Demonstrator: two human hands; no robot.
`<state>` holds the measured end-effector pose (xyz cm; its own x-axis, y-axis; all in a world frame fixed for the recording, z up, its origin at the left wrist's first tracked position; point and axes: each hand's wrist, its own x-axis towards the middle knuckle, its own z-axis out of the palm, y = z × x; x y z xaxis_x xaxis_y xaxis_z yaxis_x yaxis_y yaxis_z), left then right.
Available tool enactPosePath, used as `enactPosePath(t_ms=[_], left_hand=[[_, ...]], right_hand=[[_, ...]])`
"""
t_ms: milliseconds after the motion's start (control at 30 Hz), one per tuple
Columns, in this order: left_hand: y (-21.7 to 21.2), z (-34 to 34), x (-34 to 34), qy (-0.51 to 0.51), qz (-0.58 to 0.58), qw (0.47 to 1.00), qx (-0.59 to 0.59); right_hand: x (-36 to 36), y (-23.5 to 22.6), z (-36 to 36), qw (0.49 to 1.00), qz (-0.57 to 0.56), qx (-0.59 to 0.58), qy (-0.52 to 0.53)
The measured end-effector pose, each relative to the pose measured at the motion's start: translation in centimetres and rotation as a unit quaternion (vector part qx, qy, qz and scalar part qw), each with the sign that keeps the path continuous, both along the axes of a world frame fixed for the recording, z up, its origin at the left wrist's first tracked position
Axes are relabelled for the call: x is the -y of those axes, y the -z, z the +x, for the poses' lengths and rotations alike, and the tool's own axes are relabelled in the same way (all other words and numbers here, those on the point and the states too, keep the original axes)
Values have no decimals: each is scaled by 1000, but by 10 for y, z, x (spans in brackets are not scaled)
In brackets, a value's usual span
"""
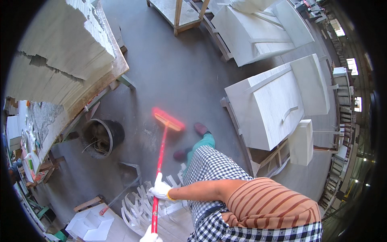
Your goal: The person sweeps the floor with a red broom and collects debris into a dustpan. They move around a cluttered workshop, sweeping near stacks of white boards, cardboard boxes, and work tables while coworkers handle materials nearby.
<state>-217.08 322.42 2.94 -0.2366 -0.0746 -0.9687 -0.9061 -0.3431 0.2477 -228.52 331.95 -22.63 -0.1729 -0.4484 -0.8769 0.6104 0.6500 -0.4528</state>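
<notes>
A long-handled broom (163, 148) with a red shaft slants down from the floor toward the lower edge. Its bristle head (169, 121) is red, blurred by motion and rests near the floor ahead of my feet. My right hand (161, 188), in a white glove with a yellow cuff, is closed around the middle of the shaft. Farther down, at the lower edge, my left hand (151, 236) is also white-gloved and closed around the upper end of the shaft, partly cut off. A long-handled dustpan (130, 174) lies left of the broom.
A black bucket (114, 135) with scraps stands at left, near a table of stacked stone slabs (68, 52). White curved strips (141, 201) lie heaped beside my legs. Crated white slabs (262, 113) line the right. A wooden-legged stand (177, 20) is at the far end.
</notes>
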Motion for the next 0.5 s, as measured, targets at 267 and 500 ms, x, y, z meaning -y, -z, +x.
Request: enactPosePath(t_ms=[267,500], left_hand=[[79,-153,-63,-76,149,986,-2],[201,-358,-166,-69,278,956,-59]], right_hand=[[-115,6,-180,975,65,-117,175],[-255,117,-385,906,224,-49,356]])
